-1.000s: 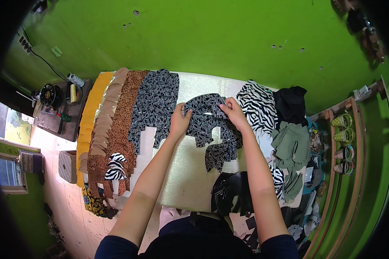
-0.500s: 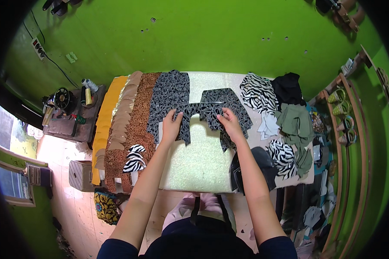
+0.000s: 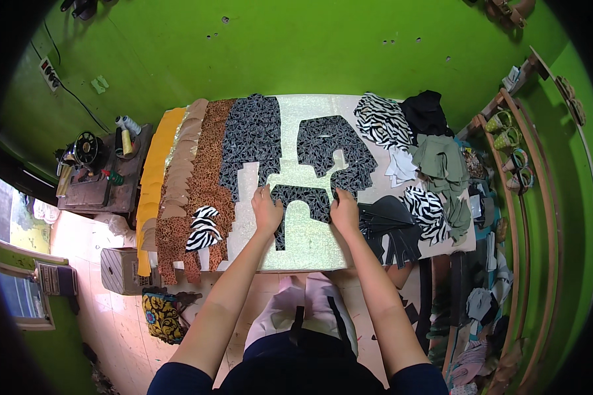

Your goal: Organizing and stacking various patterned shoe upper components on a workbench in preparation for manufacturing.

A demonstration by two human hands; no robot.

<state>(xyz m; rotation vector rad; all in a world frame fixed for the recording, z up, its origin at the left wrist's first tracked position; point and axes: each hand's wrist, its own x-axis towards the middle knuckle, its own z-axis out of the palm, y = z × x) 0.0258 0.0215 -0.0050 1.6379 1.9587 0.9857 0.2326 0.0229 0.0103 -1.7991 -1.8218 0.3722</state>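
left hand [image 3: 268, 210] and right hand [image 3: 344, 212], grip pinching a patterned black piece [image 3: 303, 195], box [image 3: 117, 268] on floor [image 3: 126, 319], contents unclear

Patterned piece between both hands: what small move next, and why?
Perhaps settle the patterned piece flat on the pale sheet: the left hand and right hand hold opposite sides, bare sheet shows in its notch, and matching pieces lie beyond.

On the left we see a dark sewing machine [image 3: 87, 150] beside thread spools [image 3: 126, 141], with a socket strip [image 3: 49, 74] on the green wall [image 3: 310, 52] beyond. Nearer, we find a box [image 3: 120, 270] on the floor [image 3: 126, 313] and a yellow-and-black floral bundle [image 3: 161, 317]; on the right, a wooden rack [image 3: 552, 197] holds sandals [image 3: 507, 139].
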